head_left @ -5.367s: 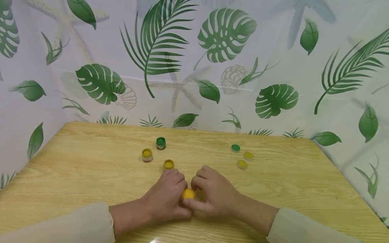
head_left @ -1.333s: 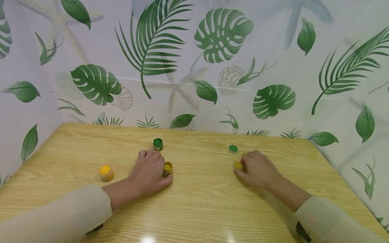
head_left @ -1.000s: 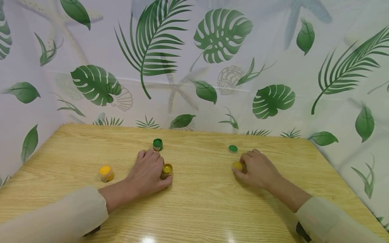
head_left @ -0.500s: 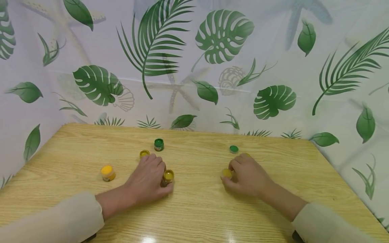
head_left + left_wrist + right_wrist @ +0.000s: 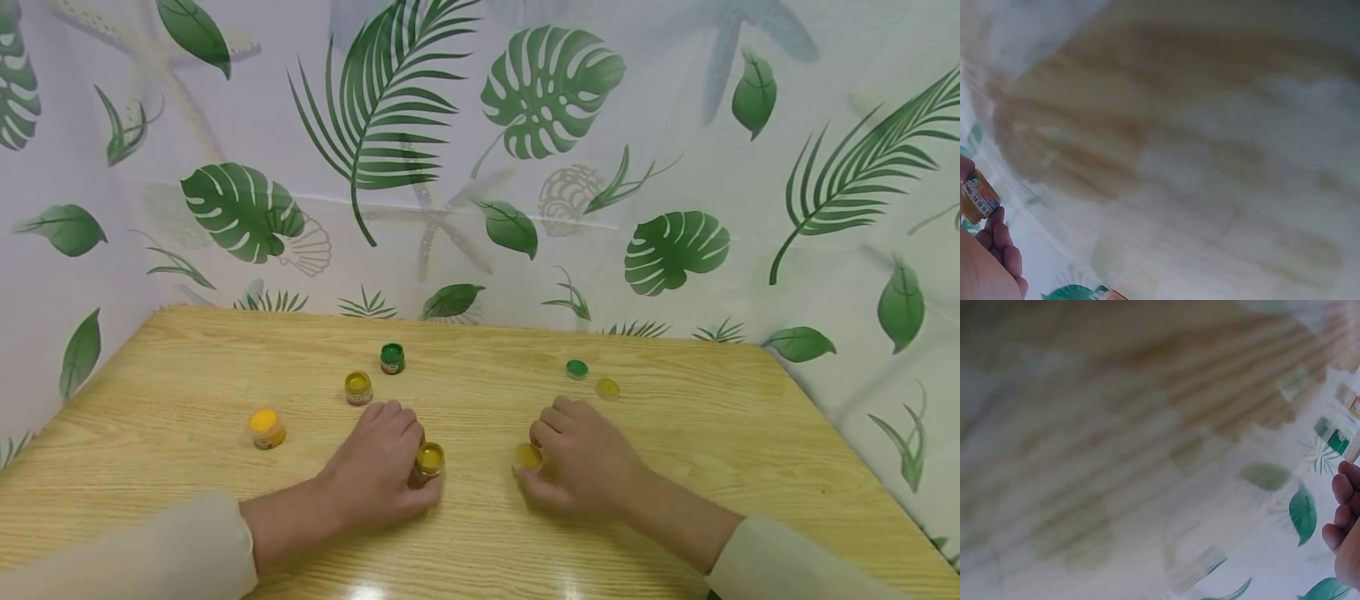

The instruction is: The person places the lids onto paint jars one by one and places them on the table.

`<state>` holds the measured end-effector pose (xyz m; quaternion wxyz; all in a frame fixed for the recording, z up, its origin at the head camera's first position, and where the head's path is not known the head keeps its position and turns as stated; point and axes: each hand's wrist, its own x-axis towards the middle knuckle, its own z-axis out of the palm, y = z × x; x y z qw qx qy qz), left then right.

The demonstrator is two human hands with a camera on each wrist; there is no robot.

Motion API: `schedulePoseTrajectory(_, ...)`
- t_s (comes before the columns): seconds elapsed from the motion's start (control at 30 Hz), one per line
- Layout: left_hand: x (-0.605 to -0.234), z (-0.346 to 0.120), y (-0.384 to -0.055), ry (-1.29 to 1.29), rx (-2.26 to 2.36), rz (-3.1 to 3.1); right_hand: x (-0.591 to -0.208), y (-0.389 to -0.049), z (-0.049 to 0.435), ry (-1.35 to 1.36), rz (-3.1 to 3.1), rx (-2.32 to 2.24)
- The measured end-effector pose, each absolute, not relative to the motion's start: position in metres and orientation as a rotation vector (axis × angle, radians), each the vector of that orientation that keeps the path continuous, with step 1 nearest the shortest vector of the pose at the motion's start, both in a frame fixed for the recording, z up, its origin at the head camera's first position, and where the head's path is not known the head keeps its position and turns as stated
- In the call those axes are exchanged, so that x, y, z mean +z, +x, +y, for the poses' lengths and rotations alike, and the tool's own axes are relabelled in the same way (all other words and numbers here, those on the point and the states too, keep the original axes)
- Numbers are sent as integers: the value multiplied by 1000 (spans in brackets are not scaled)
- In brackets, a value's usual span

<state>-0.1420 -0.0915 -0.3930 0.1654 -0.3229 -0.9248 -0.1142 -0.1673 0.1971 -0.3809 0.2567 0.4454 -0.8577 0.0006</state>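
Note:
My left hand (image 5: 375, 471) grips a small open paint jar (image 5: 430, 460) of dark yellow paint, thumb on the near side. The jar's printed label (image 5: 981, 197) shows in the left wrist view. My right hand (image 5: 588, 462) pinches a round yellow lid (image 5: 528, 457) between thumb and fingers, a short gap to the right of the jar. Beyond the left hand stand an open dark yellow paint jar (image 5: 358, 389) and an open green paint jar (image 5: 392, 358). Left of that hand is an orange-yellow jar (image 5: 266, 428) with its lid on.
A green lid (image 5: 577, 369) and another yellow lid (image 5: 608, 389) lie beyond the right hand. The wooden table (image 5: 480, 550) meets a leaf-patterned cloth (image 5: 450, 183) at the back and sides.
The orange-yellow jar, between both hands earlier, now stands at the left. The left hand has drawn the dark yellow jar nearer; the right hand has brought the yellow lid leftward towards it.

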Motion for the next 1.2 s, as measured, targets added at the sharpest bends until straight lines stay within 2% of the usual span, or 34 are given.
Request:
schedulePoseTrajectory(0.5, -388, -68, -121, -1000, -328, -2616, -378, -147, 172, 1272, -2351, -15)
schedulePoseTrajectory(1.2, -395, -62, -123, -1051, -301, -2625, -377, -144, 160, 1294, -2376, 136)
